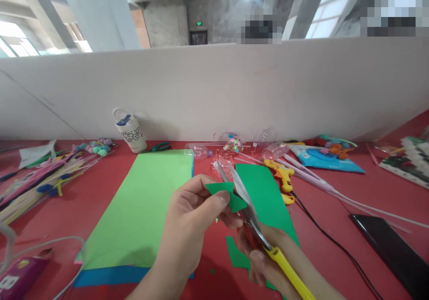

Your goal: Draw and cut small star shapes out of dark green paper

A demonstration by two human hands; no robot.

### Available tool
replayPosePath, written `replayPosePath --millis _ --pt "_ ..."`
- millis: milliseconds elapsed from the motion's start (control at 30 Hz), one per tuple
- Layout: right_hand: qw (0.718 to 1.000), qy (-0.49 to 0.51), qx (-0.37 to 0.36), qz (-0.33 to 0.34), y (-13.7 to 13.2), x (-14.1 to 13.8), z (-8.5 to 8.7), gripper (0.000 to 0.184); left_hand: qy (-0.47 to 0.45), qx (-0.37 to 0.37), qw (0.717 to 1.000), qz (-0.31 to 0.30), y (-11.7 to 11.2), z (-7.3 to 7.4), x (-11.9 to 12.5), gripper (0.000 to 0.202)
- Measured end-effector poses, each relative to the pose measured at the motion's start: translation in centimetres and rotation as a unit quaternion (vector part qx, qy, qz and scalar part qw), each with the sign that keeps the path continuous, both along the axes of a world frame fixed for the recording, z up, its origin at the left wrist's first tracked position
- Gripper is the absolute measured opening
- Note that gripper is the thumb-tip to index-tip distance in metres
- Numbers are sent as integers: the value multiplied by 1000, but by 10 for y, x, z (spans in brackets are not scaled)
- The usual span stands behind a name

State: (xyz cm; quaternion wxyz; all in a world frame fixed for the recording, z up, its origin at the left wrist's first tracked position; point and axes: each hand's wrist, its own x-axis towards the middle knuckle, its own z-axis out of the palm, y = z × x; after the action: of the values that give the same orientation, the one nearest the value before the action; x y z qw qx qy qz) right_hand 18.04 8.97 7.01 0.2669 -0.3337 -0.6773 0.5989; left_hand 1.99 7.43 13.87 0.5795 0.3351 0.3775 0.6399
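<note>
My left hand (192,215) pinches a small dark green paper piece (225,194) between thumb and fingers, just above the red table. My right hand (264,255) grips yellow-handled scissors (250,210), whose blades are parted around the edge of that paper piece. Below them lies a larger dark green sheet (268,197) with a cut scrap (236,253) beside it. A light green sheet (144,206) lies to the left on top of a blue sheet (110,275).
The red table (335,210) carries a yellow glue gun (283,177) with a black cord, a black phone (395,253), pipe cleaners (36,181), pompoms (97,147), a white bottle (130,132), plastic packets (321,157) and a white partition wall (234,85) behind.
</note>
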Motion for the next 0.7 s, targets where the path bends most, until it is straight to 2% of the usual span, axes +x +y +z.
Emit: replayPosePath --millis 467,700 --pt "995 -38 86 -21 0 -3 4 56 -25 -4 1000 -5 1 -5 3 10" --pt "997 -29 69 -33 -4 -3 8 56 -19 -5 1000 0 3 -5 5 12"
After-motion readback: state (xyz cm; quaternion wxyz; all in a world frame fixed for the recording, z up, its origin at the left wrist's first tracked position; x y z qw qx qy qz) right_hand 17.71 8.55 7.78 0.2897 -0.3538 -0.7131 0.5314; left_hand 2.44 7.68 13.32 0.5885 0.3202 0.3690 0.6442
